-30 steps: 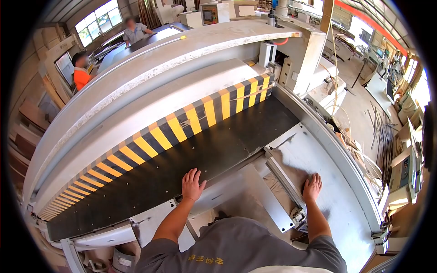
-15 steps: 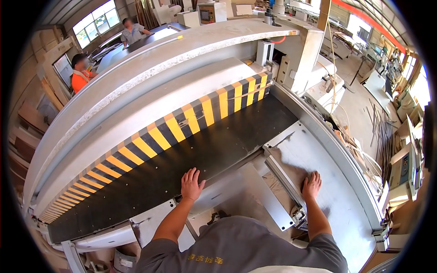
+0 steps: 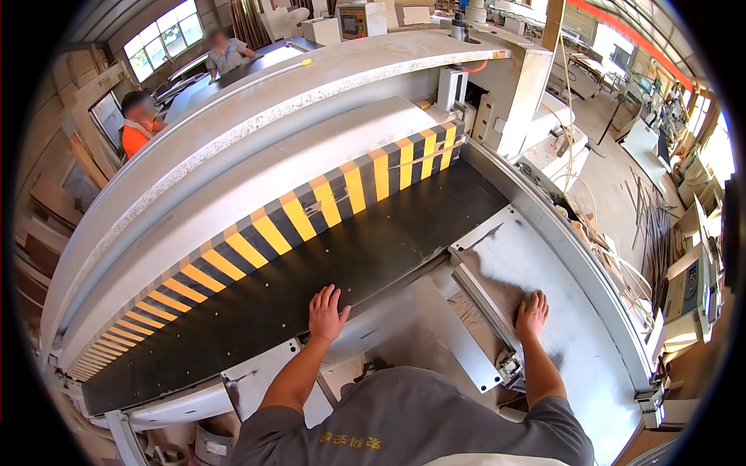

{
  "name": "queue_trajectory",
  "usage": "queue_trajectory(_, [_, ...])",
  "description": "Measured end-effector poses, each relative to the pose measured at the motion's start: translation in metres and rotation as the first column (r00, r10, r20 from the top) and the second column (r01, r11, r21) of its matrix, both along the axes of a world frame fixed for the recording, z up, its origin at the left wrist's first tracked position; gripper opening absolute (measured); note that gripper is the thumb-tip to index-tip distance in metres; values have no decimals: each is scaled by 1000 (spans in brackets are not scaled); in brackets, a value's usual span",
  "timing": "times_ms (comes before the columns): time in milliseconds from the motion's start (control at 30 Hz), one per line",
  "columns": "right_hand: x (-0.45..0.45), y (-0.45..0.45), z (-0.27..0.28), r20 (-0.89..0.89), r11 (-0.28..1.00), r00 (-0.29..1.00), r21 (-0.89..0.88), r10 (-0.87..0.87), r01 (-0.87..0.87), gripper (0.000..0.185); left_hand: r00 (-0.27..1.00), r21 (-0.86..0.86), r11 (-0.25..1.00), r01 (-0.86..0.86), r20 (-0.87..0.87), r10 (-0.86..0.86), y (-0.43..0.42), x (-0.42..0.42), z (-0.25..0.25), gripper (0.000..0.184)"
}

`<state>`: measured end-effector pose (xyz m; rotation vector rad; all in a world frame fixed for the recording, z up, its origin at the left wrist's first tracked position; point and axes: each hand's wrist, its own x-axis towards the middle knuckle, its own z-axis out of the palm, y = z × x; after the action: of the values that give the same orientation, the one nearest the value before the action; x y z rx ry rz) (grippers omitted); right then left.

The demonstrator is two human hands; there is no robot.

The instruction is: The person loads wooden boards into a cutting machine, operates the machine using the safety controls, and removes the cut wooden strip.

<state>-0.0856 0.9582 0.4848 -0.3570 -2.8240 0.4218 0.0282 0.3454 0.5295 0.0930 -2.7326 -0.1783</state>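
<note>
My left hand (image 3: 326, 314) rests at the front edge of the long black machine bed (image 3: 404, 221), fingers stretched out over it and holding nothing. On the right, my right hand (image 3: 532, 313) lies on the grey metal side table (image 3: 583, 373), palm down, its fingers extended. Between the hands are a metal guide rail (image 3: 486, 311) and a pale metal plate (image 3: 458, 342). Behind the bed runs a black-and-yellow striped guard (image 3: 291, 221), under the machine's big pale beam (image 3: 233, 124).
Two people, one in an orange top (image 3: 136, 138) and one in a grey shirt (image 3: 227, 57), stand beyond the beam at the upper left. A control box (image 3: 353, 23) sits behind it. Thin dark rods (image 3: 653, 225) lie on the floor at right.
Both hands stay where they were. At the upper left, the people beyond the beam have shifted their heads slightly.
</note>
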Motion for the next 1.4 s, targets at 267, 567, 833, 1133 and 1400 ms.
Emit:
queue_trajectory(267, [2, -3, 4, -12, 1000, 1000, -14, 12, -12, 55, 1000, 20, 1000, 1, 28, -1, -1, 1, -2, 59])
queue_trajectory(567, [-2, 1, -3, 8, 1000, 1000, 20, 19, -19, 55, 999, 53, 999, -2, 51, -1, -1, 0, 4, 60])
queue_trajectory(833, [-6, 2, -6, 8, 999, 1000, 38, 20, -21, 54, 999, 114, 993, 24, 40, -29, -6, -4, 5, 54])
queue_trajectory(1133, [-7, 3, -9, 6, 999, 1000, 47, 11, -11, 52, 996, 190, 978, 82, 23, -88, -15, -38, 10, 50])
queue_trajectory(1400, [-8, 7, -13, -16, 999, 999, 41, 29, -28, 54, 990, 204, 970, 130, 31, -139, -19, -112, 9, 49])
